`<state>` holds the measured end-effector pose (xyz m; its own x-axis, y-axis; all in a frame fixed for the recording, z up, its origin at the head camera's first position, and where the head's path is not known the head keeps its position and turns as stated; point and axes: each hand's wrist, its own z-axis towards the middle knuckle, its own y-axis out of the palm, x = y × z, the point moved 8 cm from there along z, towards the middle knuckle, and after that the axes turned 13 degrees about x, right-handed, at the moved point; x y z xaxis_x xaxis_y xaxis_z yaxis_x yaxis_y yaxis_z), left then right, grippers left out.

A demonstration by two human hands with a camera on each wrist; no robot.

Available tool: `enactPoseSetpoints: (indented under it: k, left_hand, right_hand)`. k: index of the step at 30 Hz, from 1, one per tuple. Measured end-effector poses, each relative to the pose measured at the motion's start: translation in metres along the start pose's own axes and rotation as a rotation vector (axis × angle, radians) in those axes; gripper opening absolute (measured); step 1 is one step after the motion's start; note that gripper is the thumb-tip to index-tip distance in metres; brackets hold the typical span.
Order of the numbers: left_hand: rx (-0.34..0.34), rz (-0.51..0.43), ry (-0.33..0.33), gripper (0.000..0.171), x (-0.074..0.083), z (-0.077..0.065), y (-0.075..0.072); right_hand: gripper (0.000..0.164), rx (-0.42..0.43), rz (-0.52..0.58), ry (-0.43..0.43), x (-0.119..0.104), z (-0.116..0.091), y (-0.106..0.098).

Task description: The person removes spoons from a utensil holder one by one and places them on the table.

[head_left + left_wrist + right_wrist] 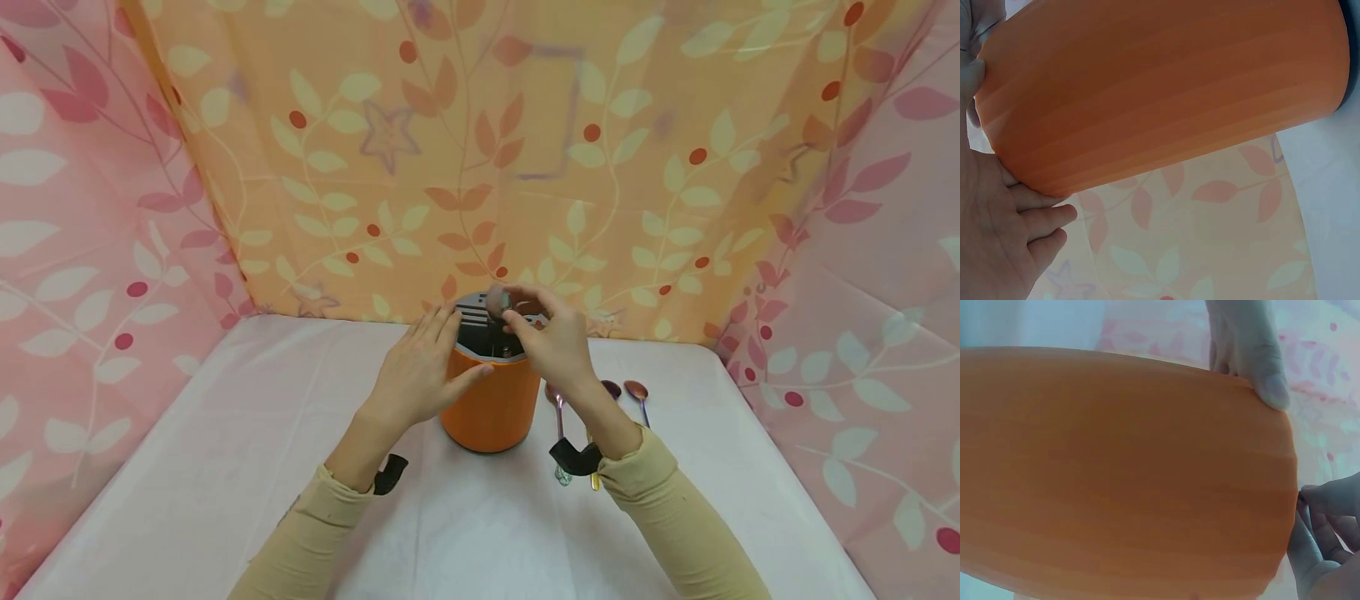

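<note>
An orange canister [487,408] with a dark grey slotted insert [475,315] stands upright on the white cloth. My left hand [420,367] lies against its left side, fingers straight along the rim and thumb across the front; the right wrist view shows that thumb [1270,390] on the edge. Above the opening, my right hand [558,337] pinches a small greyish-brown rounded piece [496,302], perhaps a spoon's bowl; its lower part is unclear. In the right wrist view the canister hides most of what the right hand [1335,544] holds.
Several metallic spoons lie right of the canister, partly under my right forearm, among them a copper-coloured spoon [637,390] and a purple-handled one [559,417]. A gold handle [595,482] shows below the wrist. Patterned curtains [465,167] enclose the table's back and sides.
</note>
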<state>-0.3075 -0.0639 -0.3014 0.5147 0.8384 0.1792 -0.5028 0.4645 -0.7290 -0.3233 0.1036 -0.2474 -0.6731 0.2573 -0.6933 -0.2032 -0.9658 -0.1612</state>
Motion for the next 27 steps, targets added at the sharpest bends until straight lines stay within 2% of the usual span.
enactPoseSetpoints:
  k: [6, 11, 20, 27]
  left_hand:
    - [-0.015, -0.004, -0.014, 0.094, 0.000, 0.000, 0.001]
    - [-0.022, 0.003, -0.017, 0.095, 0.000, 0.000, 0.001]
    - [-0.039, 0.006, -0.030, 0.096, 0.000, 0.000, 0.001]
    - [-0.054, 0.010, -0.028, 0.096, 0.000, 0.000, 0.001]
  right_hand:
    - [0.034, 0.068, 0.110, 0.090, 0.003, 0.002, -0.012]
    - [0.034, 0.140, 0.156, 0.132, 0.004, 0.005, -0.023]
    - [0.034, 0.259, 0.334, 0.143, 0.004, 0.011, -0.041]
    - [0.034, 0.352, 0.447, 0.118, 0.002, 0.014, -0.057]
